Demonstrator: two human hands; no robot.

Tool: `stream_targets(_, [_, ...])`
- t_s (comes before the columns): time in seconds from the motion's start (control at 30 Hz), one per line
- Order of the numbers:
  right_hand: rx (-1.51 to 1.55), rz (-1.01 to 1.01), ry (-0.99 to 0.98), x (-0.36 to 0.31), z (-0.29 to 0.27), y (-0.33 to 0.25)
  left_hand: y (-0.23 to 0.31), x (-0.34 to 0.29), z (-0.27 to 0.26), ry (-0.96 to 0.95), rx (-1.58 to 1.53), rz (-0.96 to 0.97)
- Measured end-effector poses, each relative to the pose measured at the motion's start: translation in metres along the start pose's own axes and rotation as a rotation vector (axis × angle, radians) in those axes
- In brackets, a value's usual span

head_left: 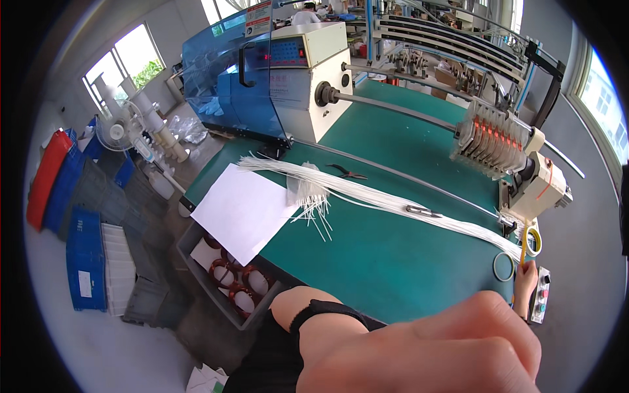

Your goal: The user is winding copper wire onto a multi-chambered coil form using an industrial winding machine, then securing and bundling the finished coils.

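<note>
My left hand (452, 350) fills the lower right foreground, very close up, with its fingers bent and closed. Their tips are out of sight, so what they hold, if anything, is hidden. Farther off, at the right edge of the green table, my right hand (523, 288) has its fingers closed on a yellow tape roll (534, 241). Beside it lies a greenish ring (504, 267). A long bundle of thin white tubes (380, 199) stretches across the table toward my right hand, with a small utility knife (423, 211) on it.
A white sheet (239, 213) overlaps the left table edge (282, 268), above a grey crate (190, 252) of copper coils. Pliers (347, 172) lie behind the tubes. A winding machine (314, 72) with a blue guard drives a shaft to a coil former (491, 139). A control box (541, 295) sits at right.
</note>
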State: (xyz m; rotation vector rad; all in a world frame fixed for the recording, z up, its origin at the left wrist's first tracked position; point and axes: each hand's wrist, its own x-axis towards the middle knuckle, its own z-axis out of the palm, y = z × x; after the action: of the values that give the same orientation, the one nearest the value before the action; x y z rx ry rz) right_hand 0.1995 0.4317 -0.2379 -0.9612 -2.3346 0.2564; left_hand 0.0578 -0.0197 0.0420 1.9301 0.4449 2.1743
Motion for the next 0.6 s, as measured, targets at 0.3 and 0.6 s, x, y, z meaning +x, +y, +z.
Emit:
stream_targets(0.3, [1.541, 0.419, -0.080, -0.008, -0.091, -0.101, -0.042, 0.009, -0.024, -0.002, -0.094, -0.103])
stream_targets(0.6, [1.776, 0.480, -0.158, 0.027, -0.076, -0.169, -0.086, 0.017, -0.053, -0.007, -0.165, -0.188])
